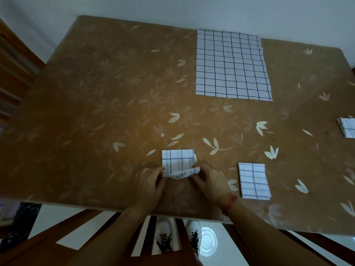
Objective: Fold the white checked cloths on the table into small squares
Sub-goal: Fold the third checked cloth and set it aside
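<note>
Left hand (pixel 151 182) and right hand (pixel 210 181) pinch the near corners of the small folded cloth (pixel 178 161); it looks light and limp, best held at the corners.

The left hand (pixel 151 183) and right hand (pixel 209 181) are bare, as are both forearms as far as they show. A thin red string bracelet (pixel 229 205) circles the right wrist (a loose end dangles from it). The feet wear white shoes (pixel 163 237) with rounded toes and black laces.
</note>
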Available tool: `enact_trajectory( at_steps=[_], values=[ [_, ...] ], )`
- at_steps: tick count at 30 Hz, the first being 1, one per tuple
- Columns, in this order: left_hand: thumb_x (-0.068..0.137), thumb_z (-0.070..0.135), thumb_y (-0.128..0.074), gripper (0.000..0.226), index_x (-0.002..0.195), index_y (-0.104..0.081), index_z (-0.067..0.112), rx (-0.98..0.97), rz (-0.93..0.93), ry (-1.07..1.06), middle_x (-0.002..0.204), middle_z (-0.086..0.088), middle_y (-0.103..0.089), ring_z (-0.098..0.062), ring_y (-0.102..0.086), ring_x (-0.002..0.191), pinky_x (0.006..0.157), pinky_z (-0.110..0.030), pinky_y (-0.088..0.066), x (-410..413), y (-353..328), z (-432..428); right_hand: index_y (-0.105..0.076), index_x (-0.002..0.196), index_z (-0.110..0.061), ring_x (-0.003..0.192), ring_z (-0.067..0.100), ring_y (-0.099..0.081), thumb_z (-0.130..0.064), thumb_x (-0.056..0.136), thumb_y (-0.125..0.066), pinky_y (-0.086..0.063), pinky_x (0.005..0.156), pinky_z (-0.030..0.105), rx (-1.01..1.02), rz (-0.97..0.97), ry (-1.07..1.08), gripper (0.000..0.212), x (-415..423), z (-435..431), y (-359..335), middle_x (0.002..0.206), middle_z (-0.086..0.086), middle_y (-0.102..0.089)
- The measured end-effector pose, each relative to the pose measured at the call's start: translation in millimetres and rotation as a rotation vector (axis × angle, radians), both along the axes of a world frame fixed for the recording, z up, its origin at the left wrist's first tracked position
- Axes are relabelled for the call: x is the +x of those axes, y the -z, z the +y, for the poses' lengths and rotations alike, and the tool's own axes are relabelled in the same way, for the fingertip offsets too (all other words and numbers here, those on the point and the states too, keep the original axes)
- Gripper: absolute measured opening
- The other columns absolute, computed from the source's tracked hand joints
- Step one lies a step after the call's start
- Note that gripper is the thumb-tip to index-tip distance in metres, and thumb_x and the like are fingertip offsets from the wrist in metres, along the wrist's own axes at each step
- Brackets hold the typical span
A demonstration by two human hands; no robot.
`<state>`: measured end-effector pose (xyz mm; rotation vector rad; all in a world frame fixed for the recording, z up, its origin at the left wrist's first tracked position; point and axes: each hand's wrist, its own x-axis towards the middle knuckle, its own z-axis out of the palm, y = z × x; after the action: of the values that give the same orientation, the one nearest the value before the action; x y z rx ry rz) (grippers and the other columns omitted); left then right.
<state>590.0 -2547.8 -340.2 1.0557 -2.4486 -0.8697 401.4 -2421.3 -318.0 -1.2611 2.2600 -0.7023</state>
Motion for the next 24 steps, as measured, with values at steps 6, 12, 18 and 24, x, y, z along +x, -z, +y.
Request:
enact_trajectory(
  at_steps=[6,12,18,24],
  values=[
    [0.086,0.044,-0.044,0.032,0.101,-0.064,0.024,0.056,-0.042,-0.066,0.08,0.019,-0.055,-0.008,-0.05,0.078,0.074,-0.031,-0.04,-16.2,-2.7,-11.4,-0.054,0.13,-0.024,0.099,0.017,-0.065,-0.028,0.093,-0.063,-0.049,0.08,0.02,0.013,-0.097,0.098,0.039,-1.2,-11.3,-2.4,0.117,-0.003,-0.068],
    [0.086,0.039,-0.05,0.02,0.098,-0.06,0.026,0.007,-0.149,-0.085,0.076,0.016,-0.052,-0.009,-0.046,0.077,0.079,-0.034,-0.038,-20.1,5.7,-18.7,-0.046,0.137,-0.028,0.104,0.017,-0.065,-0.035,0.093,-0.06,-0.055,0.084,0.028,0.057,-0.139,0.157,0.046,-2.0,-22.4,6.2,0.122,-0.003,-0.066],
    [0.089,0.035,-0.044,0.04,0.12,-0.055,0.012,-0.151,-0.155,-0.018,0.114,-0.005,-0.06,-0.021,-0.052,0.1,0.085,-0.04,-0.047,-17.8,8.9,-22.6,-0.041,0.139,-0.029,0.103,0.019,-0.06,-0.039,0.092,-0.059,-0.057,0.079,0.037,0.074,-0.044,0.186,0.052,-1.3,-27.9,6.1,0.125,0.0,-0.055],
    [0.095,0.018,-0.042,0.047,0.139,-0.044,0.001,-0.368,-0.193,0.279,0.145,-0.015,-0.044,-0.026,-0.037,0.136,0.109,-0.041,-0.031,-18.7,7.7,-31.4,-0.05,0.133,-0.012,0.113,0.026,-0.05,-0.021,0.091,-0.05,-0.047,0.09,0.043,-0.105,0.332,-0.124,0.044,15.1,-55.0,-0.8,0.133,0.01,-0.048]
  ],
)
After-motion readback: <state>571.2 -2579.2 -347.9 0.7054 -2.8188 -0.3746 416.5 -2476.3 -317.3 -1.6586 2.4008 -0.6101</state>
